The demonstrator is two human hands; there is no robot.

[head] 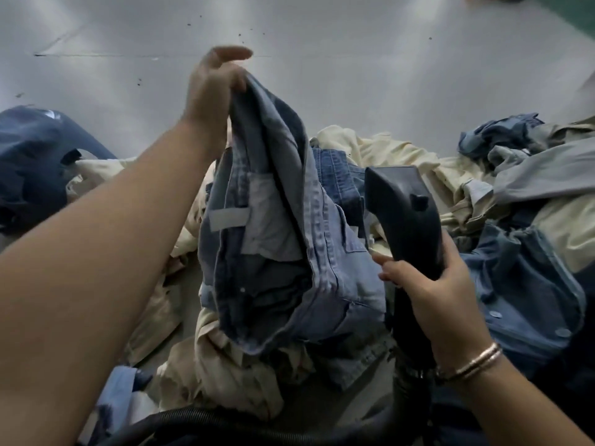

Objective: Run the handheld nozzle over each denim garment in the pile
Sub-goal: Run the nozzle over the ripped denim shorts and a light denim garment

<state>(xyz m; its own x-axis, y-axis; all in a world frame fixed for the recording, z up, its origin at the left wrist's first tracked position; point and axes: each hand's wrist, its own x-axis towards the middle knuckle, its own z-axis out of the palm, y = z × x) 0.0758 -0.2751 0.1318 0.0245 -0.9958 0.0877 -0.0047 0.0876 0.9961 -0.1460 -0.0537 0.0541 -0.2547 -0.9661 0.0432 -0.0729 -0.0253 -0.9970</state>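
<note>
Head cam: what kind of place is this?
Likely a garment workshop or laundry finishing station: a mixed pile of denim and cream garments on a large grey table, and a black handheld nozzle with a hose.

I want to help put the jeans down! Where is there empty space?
The grey floor beyond the clothes pile is bare. Nearer, it is crowded: clothes lie all around the jeans in the left hand and the nozzle in the right hand.

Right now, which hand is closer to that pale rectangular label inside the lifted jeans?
Left, though only slightly. The left hand pinches the lifted jeans above the pale label; the right hand grips the black nozzle off to the label's right.
</note>
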